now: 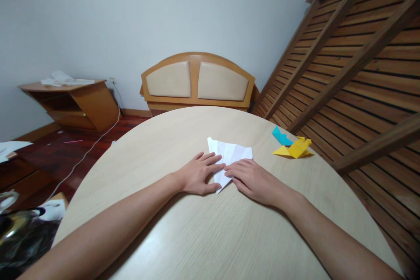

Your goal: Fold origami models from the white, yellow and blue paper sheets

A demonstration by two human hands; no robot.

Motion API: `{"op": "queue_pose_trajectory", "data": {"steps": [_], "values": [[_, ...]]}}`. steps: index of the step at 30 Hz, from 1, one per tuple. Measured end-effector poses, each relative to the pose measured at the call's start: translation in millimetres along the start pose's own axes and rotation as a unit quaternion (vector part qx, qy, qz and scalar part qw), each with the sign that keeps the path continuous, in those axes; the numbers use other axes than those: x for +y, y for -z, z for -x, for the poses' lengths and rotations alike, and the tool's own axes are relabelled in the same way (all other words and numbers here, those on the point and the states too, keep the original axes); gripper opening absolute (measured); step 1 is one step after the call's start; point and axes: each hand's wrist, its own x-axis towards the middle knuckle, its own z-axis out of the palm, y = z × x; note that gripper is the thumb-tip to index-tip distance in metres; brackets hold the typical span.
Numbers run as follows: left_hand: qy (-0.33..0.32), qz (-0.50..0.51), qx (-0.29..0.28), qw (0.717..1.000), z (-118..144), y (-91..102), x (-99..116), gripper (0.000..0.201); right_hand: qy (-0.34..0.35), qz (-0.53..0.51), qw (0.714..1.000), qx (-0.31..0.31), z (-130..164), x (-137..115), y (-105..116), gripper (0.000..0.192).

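A folded sheet of white paper (233, 151) with several crease lines lies on the round table. It tapers to a point on the near side. My left hand (199, 174) rests on its left edge, palm down, fingers spread across the paper and thumb by the near tip. From the right, my right hand (252, 179) presses on the paper with its fingers stretched out close together. The index fingertips of both hands nearly meet over the middle of the sheet, and part of the paper is hidden beneath them.
Right of the paper sit a yellow origami bird (297, 148) and a blue folded paper piece (281, 136). The pale wooden table (157, 140) has a curved edge. Beyond it stand a headboard (197, 57), a low cabinet (95, 107) and leaning wooden slats (354, 96).
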Motion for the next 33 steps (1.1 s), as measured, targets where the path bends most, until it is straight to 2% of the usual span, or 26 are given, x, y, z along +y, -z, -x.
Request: {"op": "queue_pose_trajectory", "data": {"steps": [13, 19, 27, 33], "values": [[-0.017, -0.012, -0.051, 0.998, 2.7, 3.9, 2.4, 0.091, 0.027, 0.059, 0.998, 0.01, -3.2, -0.3, -2.2, 0.021], [-0.043, -0.005, -0.034, 0.998, 3.9, 1.7, 0.1, 0.083, 0.031, 0.062, 0.997, 0.026, -2.3, 0.6, -3.8, 0.021], [-0.008, 0.0, -0.068, 0.998, 0.3, 4.3, 4.0, 0.089, 0.015, 0.084, 0.996, 0.032, -3.7, -1.5, -9.6, 0.024], [0.006, 0.009, -0.097, 0.995, -1.4, 7.7, 5.7, 0.092, -0.001, 0.067, 0.996, 0.05, -6.8, -2.3, -14.2, 0.018]]}}
